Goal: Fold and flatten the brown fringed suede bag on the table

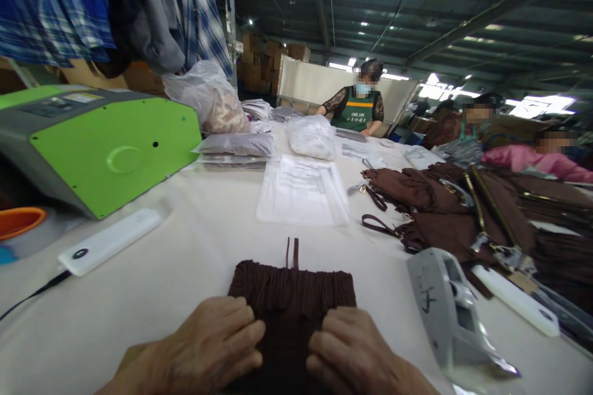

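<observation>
At the near middle of the worktop (185,284) lies a dark brown cloth piece (290,305), its gathered edge on the far side and two thin strips sticking out beyond that edge. The left hand (217,339) is at its left side, fingers curled in and closed on the cloth. The right hand (349,345) is at its right side, curled in the same way and gripping the cloth; the thumbs are hard to make out.

Beyond the cloth piece, well apart from it, lies a clear plastic bag with a printed sheet (301,188). Farther off sits a white plastic bundle (311,137).

On the right, a grey tape dispenser (445,311) stands near the right hand, with a white handheld device (516,302) to its right. Past them spreads a pile of brown bags (440,222) with wrist straps and brass-coloured zips.

On the left are a green and grey machine (115,154), an orange-lined roll (21,222) and a white bar (111,241) with a black cord. At the far side, a co-worker in a green apron (356,114) stands at the worktop.
</observation>
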`<action>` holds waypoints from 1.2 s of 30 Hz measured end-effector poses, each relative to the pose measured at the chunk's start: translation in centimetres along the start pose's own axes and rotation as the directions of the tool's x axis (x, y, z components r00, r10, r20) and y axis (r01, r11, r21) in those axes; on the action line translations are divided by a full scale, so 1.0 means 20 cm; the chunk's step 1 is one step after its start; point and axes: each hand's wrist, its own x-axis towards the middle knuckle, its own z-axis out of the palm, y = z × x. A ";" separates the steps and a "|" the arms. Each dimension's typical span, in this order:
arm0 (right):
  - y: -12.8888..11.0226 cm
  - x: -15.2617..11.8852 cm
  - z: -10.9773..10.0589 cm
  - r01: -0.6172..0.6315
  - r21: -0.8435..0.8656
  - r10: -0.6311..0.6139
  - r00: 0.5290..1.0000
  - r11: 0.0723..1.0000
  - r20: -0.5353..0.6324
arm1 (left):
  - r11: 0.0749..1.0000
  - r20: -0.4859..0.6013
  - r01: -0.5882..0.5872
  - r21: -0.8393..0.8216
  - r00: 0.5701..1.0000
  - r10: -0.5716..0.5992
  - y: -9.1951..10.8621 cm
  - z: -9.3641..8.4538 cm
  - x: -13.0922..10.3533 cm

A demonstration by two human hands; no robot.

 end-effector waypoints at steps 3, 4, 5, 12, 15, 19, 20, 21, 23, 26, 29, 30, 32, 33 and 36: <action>0.11 0.11 -0.05 -0.256 0.118 0.259 0.966 0.959 -0.013 | 0.966 -0.123 0.258 -0.018 0.958 -0.258 -0.13 0.02 0.03; 0.14 0.15 -0.04 -0.314 0.133 0.314 0.949 0.940 0.024 | 0.946 -0.108 0.324 -0.021 0.940 -0.324 -0.18 0.04 0.04; 0.17 0.19 -0.03 -0.348 0.139 0.339 0.937 0.927 0.083 | 0.932 -0.060 0.363 -0.021 0.930 -0.363 -0.22 0.08 0.05; 0.09 0.11 0.12 -0.163 0.213 0.099 0.954 0.963 0.284 | 0.963 0.228 0.263 -0.053 0.943 -0.245 -0.14 0.26 0.01; 0.04 0.02 0.14 -0.037 0.252 -0.030 0.966 0.967 0.257 | 0.971 0.211 0.202 -0.130 0.962 -0.172 -0.04 0.23 -0.03; 0.07 0.08 0.07 -0.083 0.336 0.038 0.990 0.938 0.138 | 0.925 0.141 0.248 -0.289 0.966 -0.215 -0.04 0.13 0.00; 0.10 0.13 0.05 -0.184 0.333 0.154 0.981 0.925 0.116 | 0.895 0.116 0.328 -0.303 0.945 -0.307 -0.08 0.12 0.04; 0.14 0.20 0.03 -0.309 0.314 0.292 0.951 0.898 0.104 | 0.852 0.100 0.430 -0.298 0.902 -0.420 -0.12 0.11 0.09; 0.26 0.35 0.03 -0.549 0.224 0.530 0.836 0.805 0.143 | 0.731 0.093 0.637 -0.246 0.766 -0.636 -0.24 0.14 0.21; 0.45 0.53 0.10 -0.649 0.133 0.621 0.758 0.749 0.199 | 0.687 0.134 0.705 -0.178 0.709 -0.693 -0.39 0.24 0.40; 0.56 0.62 0.20 -0.663 0.096 0.626 0.737 0.742 0.255 | 0.724 0.203 0.675 -0.142 0.736 -0.646 -0.47 0.36 0.54; 0.58 0.62 0.22 -0.665 0.094 0.622 0.732 0.741 0.277 | 0.733 0.225 0.668 -0.132 0.740 -0.634 -0.48 0.39 0.57; 0.60 0.62 0.25 -0.666 0.101 0.610 0.725 0.739 0.321 | 0.737 0.261 0.666 -0.115 0.736 -0.624 -0.49 0.43 0.60; 0.60 0.62 0.25 -0.665 0.104 0.604 0.723 0.739 0.335 | 0.738 0.275 0.666 -0.109 0.733 -0.622 -0.48 0.44 0.61; 0.57 0.59 0.23 -0.664 0.094 0.608 0.725 0.742 0.323 | 0.747 0.298 0.657 -0.105 0.737 -0.606 -0.46 0.42 0.61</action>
